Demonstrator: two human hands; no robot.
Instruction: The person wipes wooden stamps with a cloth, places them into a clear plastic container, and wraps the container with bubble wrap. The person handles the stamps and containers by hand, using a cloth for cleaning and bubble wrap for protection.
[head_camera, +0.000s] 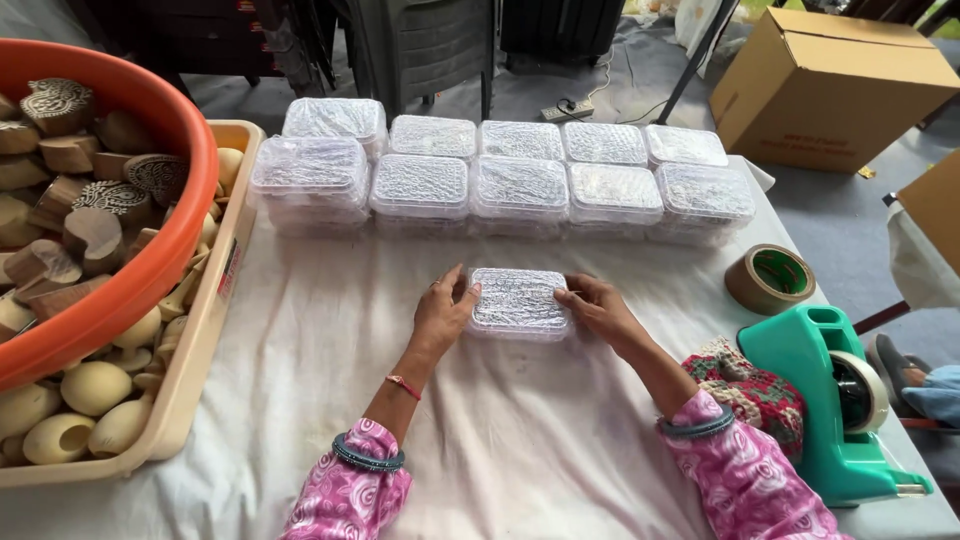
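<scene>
The left hand (443, 308) and right hand (597, 303) gripped opposite ends of a small clear plastic lidded box (518, 300), fingers curled on its edges; it lay on the white tablecloth (320, 350), near rows of similar stacked boxes (500, 175).

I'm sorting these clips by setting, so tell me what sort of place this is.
Probably a small craft packing workspace. Both hands, left hand and right hand, grip a clear plastic box before rows of stacked boxes; an orange tub holds carved wooden blocks, and a tape dispenser stands nearby.
</scene>
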